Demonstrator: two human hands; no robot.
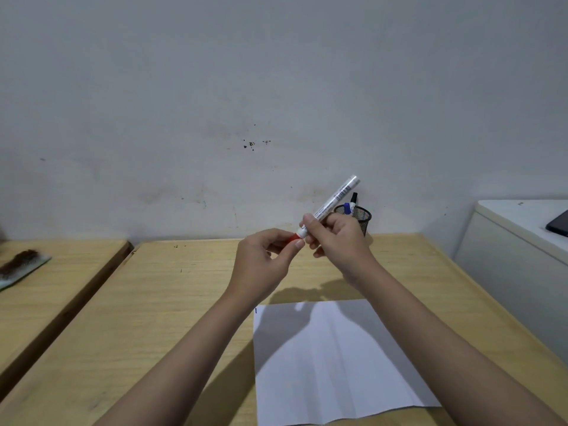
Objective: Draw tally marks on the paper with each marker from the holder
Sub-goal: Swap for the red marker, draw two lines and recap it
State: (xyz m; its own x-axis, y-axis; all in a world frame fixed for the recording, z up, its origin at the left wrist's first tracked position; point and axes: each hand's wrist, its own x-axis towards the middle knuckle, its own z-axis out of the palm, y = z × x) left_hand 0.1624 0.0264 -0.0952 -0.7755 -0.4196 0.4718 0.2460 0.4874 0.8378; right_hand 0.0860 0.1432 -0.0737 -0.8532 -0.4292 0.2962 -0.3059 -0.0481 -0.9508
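At the far left a second wooden surface runs beside the main tabletop, parted from it by a dark gap that narrows toward the wall. A brown, furry-looking object on a pale flat base lies on that side piece, near its left edge; what it is cannot be told.

The left half of the main tabletop is bare pale wood, open room from the near edge back to the wall. Over its middle the left hand is raised, thumb and fingertips pinched around the red cap of a white marker. The right hand is curled closed round the lower barrel just beside the cap, so the two hands nearly touch. The marker tilts up and to the right, its far end standing against the wall.

Below the hands, a white sheet of paper lies flat on the near right part of the tabletop, crossed by the arms' shadows. One small dark stroke shows at its top left corner.

Behind the right hand a black mesh holder stands at the back edge near the wall, with a blue-capped marker and a black-capped marker upright in it.

At the right, a white cabinet stands close beside the tabletop, a dark flat device on its top. The grey-white wall is scuffed and spotted.
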